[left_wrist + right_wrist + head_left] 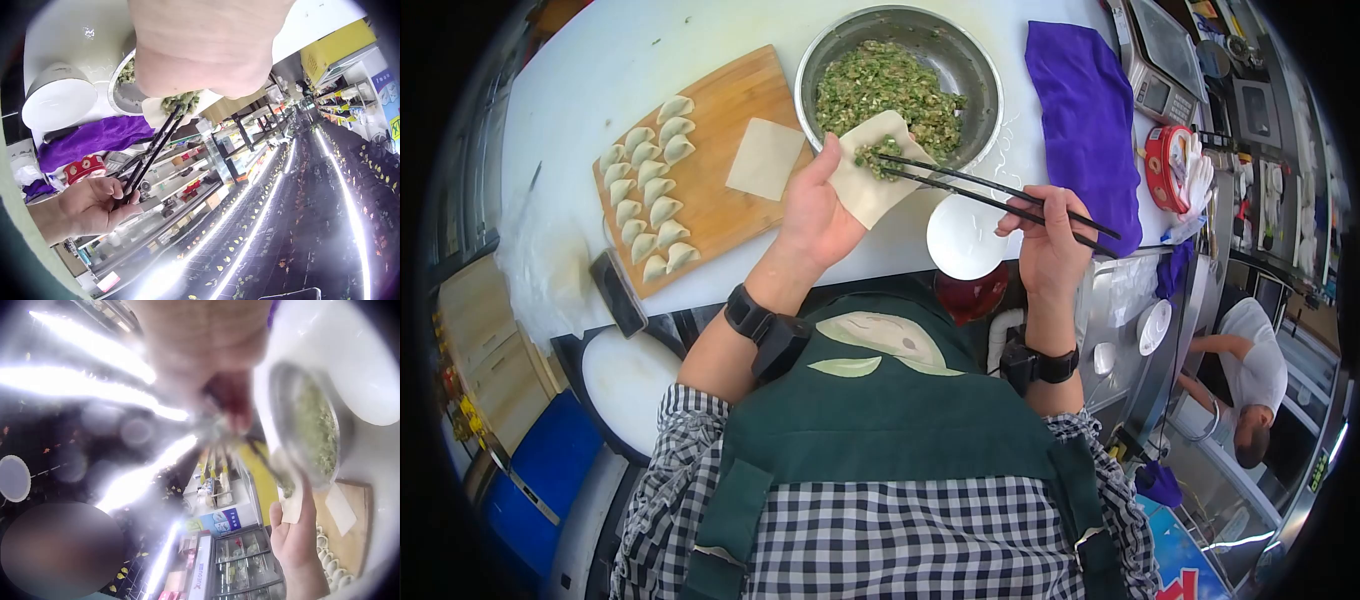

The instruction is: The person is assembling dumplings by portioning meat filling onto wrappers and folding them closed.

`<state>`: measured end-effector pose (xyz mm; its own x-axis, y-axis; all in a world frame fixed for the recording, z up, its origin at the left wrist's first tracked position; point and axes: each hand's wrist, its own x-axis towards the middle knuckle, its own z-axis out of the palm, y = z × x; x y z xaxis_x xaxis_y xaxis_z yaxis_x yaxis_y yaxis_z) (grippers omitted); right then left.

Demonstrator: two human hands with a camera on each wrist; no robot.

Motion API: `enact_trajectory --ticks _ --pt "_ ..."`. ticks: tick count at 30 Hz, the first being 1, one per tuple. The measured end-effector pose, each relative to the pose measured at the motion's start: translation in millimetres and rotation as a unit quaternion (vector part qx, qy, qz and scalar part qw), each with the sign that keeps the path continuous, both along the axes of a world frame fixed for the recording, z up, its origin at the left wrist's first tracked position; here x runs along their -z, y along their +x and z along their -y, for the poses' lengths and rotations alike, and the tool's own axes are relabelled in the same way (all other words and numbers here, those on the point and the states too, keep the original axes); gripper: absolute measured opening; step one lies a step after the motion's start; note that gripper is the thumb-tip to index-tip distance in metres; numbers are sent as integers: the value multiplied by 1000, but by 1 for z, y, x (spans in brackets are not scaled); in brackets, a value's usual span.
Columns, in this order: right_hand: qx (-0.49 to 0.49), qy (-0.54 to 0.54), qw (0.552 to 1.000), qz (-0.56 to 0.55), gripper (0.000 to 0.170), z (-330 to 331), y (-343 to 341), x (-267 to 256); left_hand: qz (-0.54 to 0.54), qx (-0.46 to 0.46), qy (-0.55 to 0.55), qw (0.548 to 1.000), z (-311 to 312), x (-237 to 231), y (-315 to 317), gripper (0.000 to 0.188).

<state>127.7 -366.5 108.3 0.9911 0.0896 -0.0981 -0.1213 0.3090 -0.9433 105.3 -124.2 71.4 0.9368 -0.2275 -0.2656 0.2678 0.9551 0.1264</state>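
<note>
A square dough wrapper [865,205] lies across the fingers of the left hand [815,212], whose thumb stands up beside its edge. On the wrapper sits a small heap of green filling [872,160]. The right hand [1052,238] grips a pair of black chopsticks [990,197], their tips at that heap. Just behind the wrapper is a metal bowl [812,62] of chopped green filling [890,90], its near rim partly covered. Another wrapper [766,158] lies on the wooden board [725,90] to the left, with rows of folded dumplings [650,190].
A white bowl [963,237] stands at the table's near edge, between the hands. To the right are a purple cloth [1085,130], a scale [1162,95] and a red tin [1166,170]. A phone [618,292] leans by the board's near corner. Another person [1250,370] is at far right.
</note>
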Motion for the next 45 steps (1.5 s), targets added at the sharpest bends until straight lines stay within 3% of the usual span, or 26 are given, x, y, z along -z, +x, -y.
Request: enact_trajectory --ticks 5,7,8,9,11,21,25,31,39,45 --pt "-23 88 995 38 26 3 9 -2 4 -16 -38 999 -19 9 -18 59" --pt "25 18 998 52 24 3 18 6 -74 -61 1 995 -32 15 -29 58" --pt "28 -59 997 40 20 -1 19 10 -74 -56 13 996 -40 16 -37 58" --pt "28 -58 997 41 20 -5 19 20 -73 -56 14 996 -45 15 -47 58" --pt "-44 -188 980 51 16 -15 16 37 -144 -80 99 981 -51 13 -62 56" --pt "-92 -221 969 59 11 -46 17 64 -166 -44 76 982 -33 19 -79 52" --pt "-106 -226 966 71 19 -45 17 62 -176 -31 111 978 -28 15 -75 52" --pt "-52 -185 980 44 15 -41 17 55 -185 -25 98 978 -27 19 -71 54" --pt "-76 -189 976 73 11 -63 15 69 -171 -13 113 979 -23 20 -70 56" --pt "-34 -181 976 113 11 -59 19 64 -193 -18 116 974 -25 20 -71 56"
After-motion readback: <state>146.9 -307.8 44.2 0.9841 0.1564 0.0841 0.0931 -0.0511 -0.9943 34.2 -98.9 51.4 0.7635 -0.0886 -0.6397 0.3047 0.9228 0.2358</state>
